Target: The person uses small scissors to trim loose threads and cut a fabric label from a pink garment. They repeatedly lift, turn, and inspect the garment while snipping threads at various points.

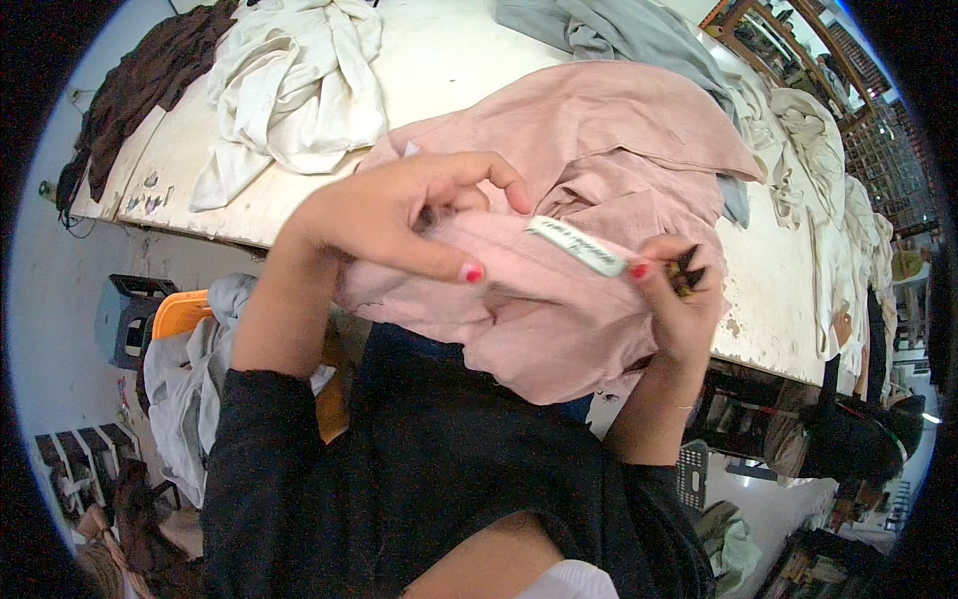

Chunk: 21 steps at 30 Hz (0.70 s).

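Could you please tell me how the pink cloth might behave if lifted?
The pink cloth would probably sag, since its near part droops past the edge of the table. It may crease rather than crack, judging by its soft folds.

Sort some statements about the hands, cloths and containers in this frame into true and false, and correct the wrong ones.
1. A white label lies against the pink cloth. True.
2. The label is closer to the left hand's thumb than to the right hand's. False: one end of the label is at the right hand's thumb.
3. The brown cloth lies left of the white cloth on the table. True.
4. The orange container is on the person's right. False: the orange container is on the left.
5. Both sleeves are black. True.
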Motion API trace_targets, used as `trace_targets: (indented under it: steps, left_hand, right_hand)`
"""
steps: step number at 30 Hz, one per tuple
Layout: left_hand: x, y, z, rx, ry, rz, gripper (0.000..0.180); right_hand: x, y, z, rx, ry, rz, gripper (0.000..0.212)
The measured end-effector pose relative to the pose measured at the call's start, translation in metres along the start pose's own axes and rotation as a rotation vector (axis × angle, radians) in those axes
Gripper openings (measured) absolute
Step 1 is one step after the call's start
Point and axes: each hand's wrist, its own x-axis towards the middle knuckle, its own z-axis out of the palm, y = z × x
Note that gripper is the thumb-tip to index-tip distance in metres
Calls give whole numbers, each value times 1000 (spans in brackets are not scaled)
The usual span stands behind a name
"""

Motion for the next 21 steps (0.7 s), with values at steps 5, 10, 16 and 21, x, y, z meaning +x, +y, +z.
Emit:
trace_targets:
  steps: [5, 10, 16, 21]
  left_hand:
    - [3, 5, -21, 937, 336, -162, 29]
    - [-4, 13, -29, 920, 329, -98, 32]
    - [5, 8, -17, 507, -107, -232, 38]
    - [16, 31, -71, 965, 973, 28, 32]
  right_hand:
    - [-5, -15, -22, -29, 14, -49, 13]
    - [1, -20, -35, -217, 76, -140, 24]
    - [13, -11, -33, -601, 227, -284, 29]
    - [12, -9, -8, -861, 168, -264, 20]
